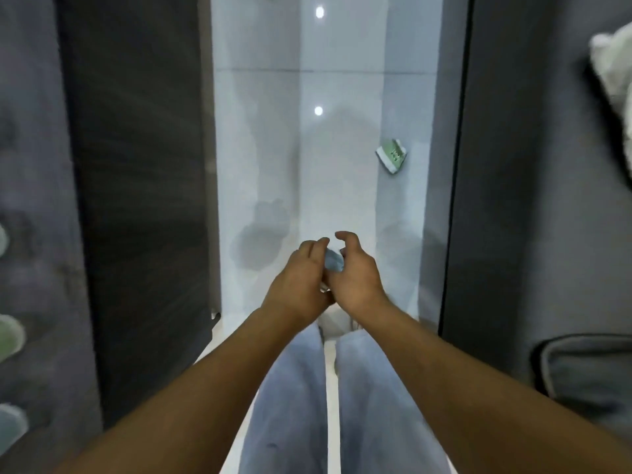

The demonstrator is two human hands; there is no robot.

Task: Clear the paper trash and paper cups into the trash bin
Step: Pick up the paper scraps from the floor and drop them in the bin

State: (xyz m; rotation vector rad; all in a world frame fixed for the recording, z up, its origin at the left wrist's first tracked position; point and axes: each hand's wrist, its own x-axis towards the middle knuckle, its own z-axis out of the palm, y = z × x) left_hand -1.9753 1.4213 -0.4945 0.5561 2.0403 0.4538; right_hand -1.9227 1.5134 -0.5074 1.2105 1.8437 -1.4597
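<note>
**Both hands on a paper scrap over the floor**

Glossy white tile floor (342, 131) runs ahead btwn two dark furniture sides, w/ ceiling lights mirrored in it. Landmark = the green-and-white paper piece (392, 155) lying flat on the floor.

Nearer me than that piece and a bit to its left, my two hands meet above the tiles. Left hand (301, 285) and right hand (359, 275) touch at the heels of the palms. Btwn them sits a small pale blue-grey paper wad (333, 261). Left fingers (316, 246) curl up against one side of it; right fingers (349, 239) arch over the other side, thumb side pressed to it. So both hands hold the wad, fingers narrow, not spread. Exactly which fingertips pinch it I can't tell, too blurred.

Green piece is well apart from both hands, untouched, close to the dark panel on the right.

Below the hands: my legs in light blue trousers (290, 405), something white at the feet, blurred.

Far right of the green piece, upper edge: a white crumpled shape (612, 73), unclear what.
</note>
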